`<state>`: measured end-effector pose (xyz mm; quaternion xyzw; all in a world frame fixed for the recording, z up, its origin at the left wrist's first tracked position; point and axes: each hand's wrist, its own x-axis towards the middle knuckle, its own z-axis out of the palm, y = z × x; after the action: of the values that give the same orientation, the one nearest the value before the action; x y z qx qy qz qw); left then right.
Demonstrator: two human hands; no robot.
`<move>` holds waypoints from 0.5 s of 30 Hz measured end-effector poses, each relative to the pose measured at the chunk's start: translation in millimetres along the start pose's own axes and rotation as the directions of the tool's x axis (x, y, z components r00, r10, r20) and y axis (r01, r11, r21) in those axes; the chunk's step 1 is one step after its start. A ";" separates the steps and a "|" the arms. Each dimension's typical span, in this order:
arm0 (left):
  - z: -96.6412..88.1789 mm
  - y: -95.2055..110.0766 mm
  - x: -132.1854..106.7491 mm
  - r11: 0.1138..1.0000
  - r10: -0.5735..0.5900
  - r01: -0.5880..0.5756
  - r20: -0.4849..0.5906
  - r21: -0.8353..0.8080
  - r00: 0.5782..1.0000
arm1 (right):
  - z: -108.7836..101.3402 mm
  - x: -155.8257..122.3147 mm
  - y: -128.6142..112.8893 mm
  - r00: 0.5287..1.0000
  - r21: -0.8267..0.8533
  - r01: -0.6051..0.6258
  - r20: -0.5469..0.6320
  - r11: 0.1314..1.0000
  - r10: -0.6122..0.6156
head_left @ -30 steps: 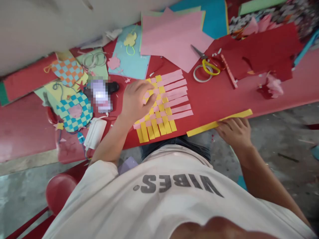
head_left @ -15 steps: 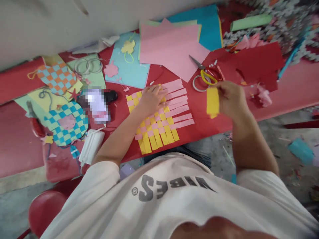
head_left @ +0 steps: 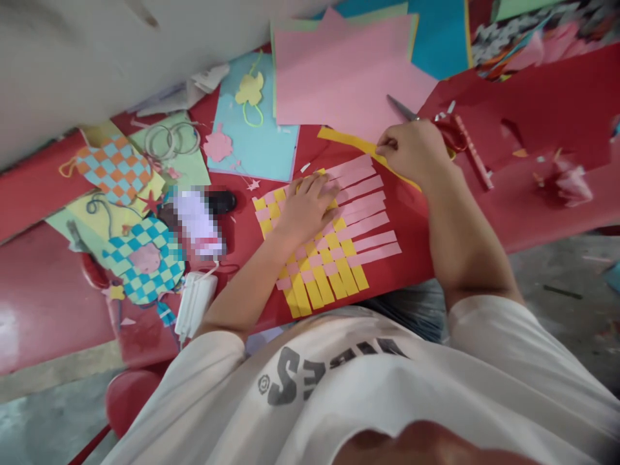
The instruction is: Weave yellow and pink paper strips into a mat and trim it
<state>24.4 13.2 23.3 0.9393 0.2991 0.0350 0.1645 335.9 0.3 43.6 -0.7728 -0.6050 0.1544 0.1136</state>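
My left hand (head_left: 310, 206) lies with fingers spread on a woven mat of yellow and pink paper strips (head_left: 317, 268), pressing it to the red table. Loose pink strip ends (head_left: 371, 219) fan out from the mat's right side. My right hand (head_left: 411, 148) is closed in a pinch on a long yellow paper strip (head_left: 346, 139). The strip slants across the table above the pink ends, apart from the weave, and its lower end runs by my wrist. Scissors (head_left: 403, 107) lie just beyond my right hand, which hides most of their handles.
Pink paper sheets (head_left: 343, 71) and a light blue sheet (head_left: 223, 123) lie at the back. On the left are a teal checkered paper piece (head_left: 155, 239), an orange checkered one (head_left: 116, 165), tape rolls (head_left: 172, 141) and a white power bank (head_left: 196, 300). The table's front edge runs by my body.
My right hand has moved left and away from my body, bringing the yellow strip from beside the mat to above the pink ends. My left hand stays on the mat. The view has shifted.
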 end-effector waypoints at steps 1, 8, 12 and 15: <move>-0.3 -0.1 -0.1 1.000 -0.003 0.003 0.007 -0.002 1.000 | -0.9 0.1 -0.4 1.000 0.005 0.001 0.014 1.000 -0.002; 4.8 -3.1 -0.6 1.000 -0.009 0.009 -0.024 -0.004 1.000 | -1.8 -0.9 -3.3 0.996 0.037 0.066 0.059 0.997 -0.069; 4.2 -1.7 -0.5 1.000 -0.017 0.016 -0.027 -0.017 0.999 | -1.7 -1.3 -1.9 0.996 0.127 0.042 0.076 0.991 -0.052; 2.7 -0.2 -0.2 0.999 -0.028 0.028 -0.014 -0.021 1.000 | -3.1 0.3 -2.4 0.997 0.187 0.037 0.062 0.982 -0.049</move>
<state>24.6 12.5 20.7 0.9330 0.3129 0.0427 0.1726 334.9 1.3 47.4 -0.7402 -0.6078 0.2331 0.1685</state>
